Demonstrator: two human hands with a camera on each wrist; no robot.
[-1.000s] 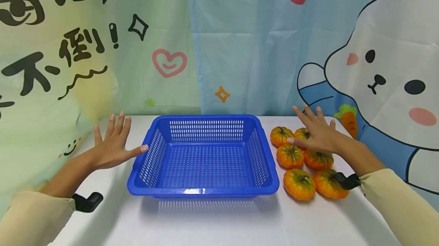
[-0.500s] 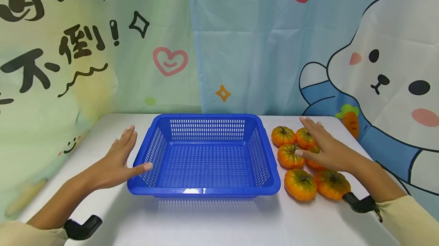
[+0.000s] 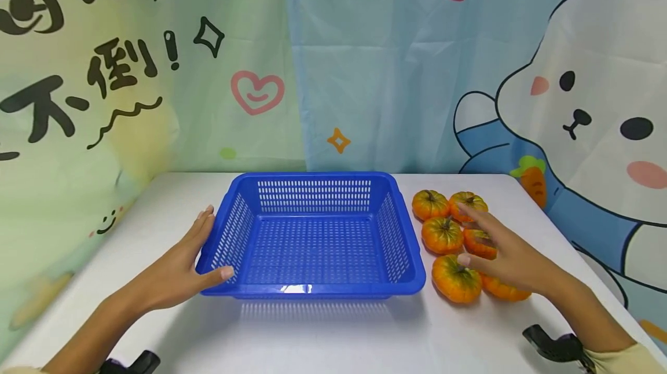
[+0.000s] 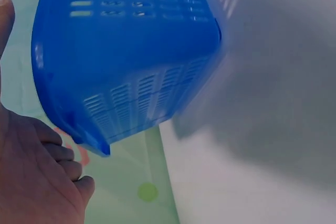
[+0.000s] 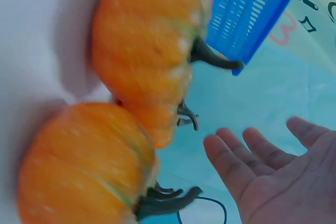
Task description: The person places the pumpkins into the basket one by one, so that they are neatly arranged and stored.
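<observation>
A blue plastic basket [image 3: 333, 289] with slotted walls stands mid-table, with nothing in it. My left hand [image 3: 174, 272] is at its left side, fingers straight and thumb over the front left corner; whether it touches the rim I cannot tell. The left wrist view shows the palm beside the basket's rim [image 4: 50, 90]. To the right of the basket, several small orange pumpkins [image 3: 456, 280] sit in two columns. My right hand [image 3: 513, 258] hovers over the right column with fingers extended, holding nothing and partly hiding some pumpkins. From the right wrist, dark stems show on the pumpkins [image 5: 149, 40].
The white table [image 3: 333, 339] ends at a printed curtain [image 3: 359, 84] hung behind it. Black wrist devices sit on both forearms, the right one [image 3: 554, 346] low at the right.
Both hands have come down and closer to the person, the left alongside the basket's left rim, the right over the nearer pumpkins. The basket and pumpkins stay in place.
</observation>
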